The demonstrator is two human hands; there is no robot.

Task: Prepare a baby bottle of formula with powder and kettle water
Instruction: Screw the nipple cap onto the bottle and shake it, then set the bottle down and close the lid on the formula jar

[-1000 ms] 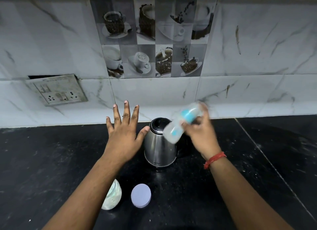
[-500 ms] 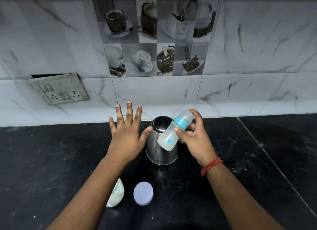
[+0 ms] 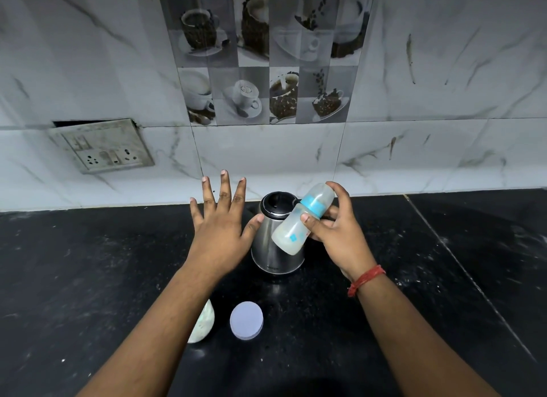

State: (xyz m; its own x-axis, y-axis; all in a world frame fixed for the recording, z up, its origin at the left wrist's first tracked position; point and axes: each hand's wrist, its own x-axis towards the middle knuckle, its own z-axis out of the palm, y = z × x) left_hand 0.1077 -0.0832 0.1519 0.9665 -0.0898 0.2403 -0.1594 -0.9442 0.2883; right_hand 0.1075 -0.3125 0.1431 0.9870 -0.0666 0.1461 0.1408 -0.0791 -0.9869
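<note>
Right hand (image 3: 340,233) holds the baby bottle (image 3: 302,219) in the air, just in front of the kettle (image 3: 276,233). Fingers wrap the bottle around its blue collar and upper body, thumb on the near side. Bottle is tilted, teat end up and away, base down toward the camera. Cap is on and the contents look cloudy white, so this reads as the mixing step: a capped, tilted grip suits shaking, not pouring.

Left hand (image 3: 222,228) is empty, fingers spread wide, palm down, hovering beside the kettle; thumb tip is at or near the steel wall, contact unclear. Likely just held out of the way.

Kettle stands upright on the black counter (image 3: 88,278), lid shut, so pouring looks done. Powder jar (image 3: 204,322) sits near the front edge, mostly hidden by the left forearm; its round lid (image 3: 246,320) lies flat beside it, so the jar is probably open.
</note>
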